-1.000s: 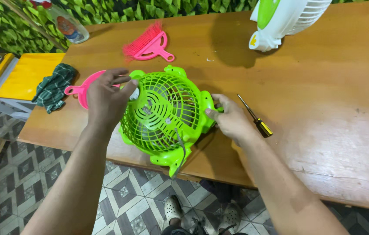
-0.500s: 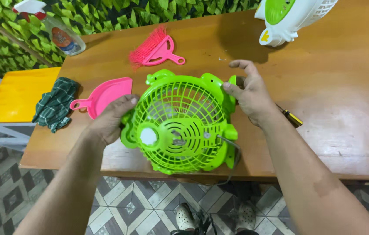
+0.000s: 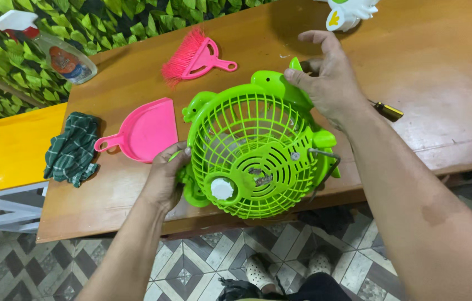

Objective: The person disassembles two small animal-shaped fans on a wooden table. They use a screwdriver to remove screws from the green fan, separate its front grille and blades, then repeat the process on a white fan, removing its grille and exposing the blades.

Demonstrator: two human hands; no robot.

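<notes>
A bright green plastic fan housing [image 3: 252, 153] with a grille and a white knob is tilted over the near edge of the wooden table [image 3: 442, 72]. My left hand [image 3: 164, 177] grips its lower left rim. My right hand [image 3: 329, 81] holds its upper right corner, fingers curled over the edge. A black cord trails from the housing's right side.
A pink dustpan [image 3: 142, 132] and pink brush [image 3: 191, 56] lie at the left. A green checked cloth [image 3: 71, 149] hangs at the table's left edge by a yellow surface [image 3: 7, 147]. A spray bottle [image 3: 52, 50], a screwdriver [image 3: 389, 111] and a white fan part [image 3: 350, 12] are further off.
The fan housing has turned and tipped toward me, its white knob now lower. My right hand has shifted onto its top corner; the view has drifted right.
</notes>
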